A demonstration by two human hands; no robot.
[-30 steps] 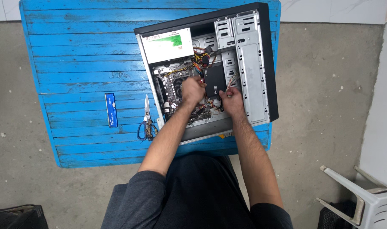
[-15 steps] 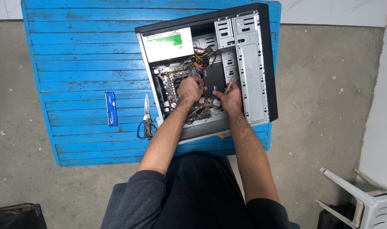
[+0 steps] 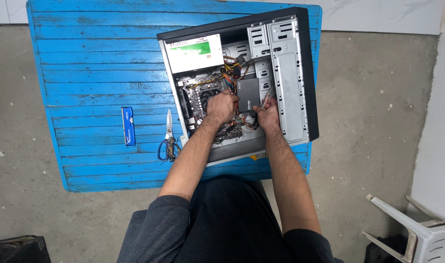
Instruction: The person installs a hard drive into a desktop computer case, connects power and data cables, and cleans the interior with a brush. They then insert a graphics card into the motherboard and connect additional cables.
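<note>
An open computer case [image 3: 295,83] lies on its side on a blue wooden table [image 3: 96,63]. Both my hands are inside it, over the motherboard [image 3: 198,97] and a tangle of coloured wires [image 3: 234,129]. My left hand [image 3: 221,106] is curled shut beside a black flat drive [image 3: 248,93], gripping something small that I cannot make out. My right hand [image 3: 268,114] pinches a bundle of thin wires by the drive's right edge. A white power supply [image 3: 193,52] with a green label fills the case's upper left corner.
Scissors with blue handles [image 3: 167,137] and a blue memory stick [image 3: 128,126] lie on the table left of the case. A white plastic chair [image 3: 417,229] stands at the lower right on the concrete floor. A dark object [image 3: 18,248] sits at the lower left.
Both hands stay inside the case and shift only slightly; the right hand has closed in a little toward the drive's edge.
</note>
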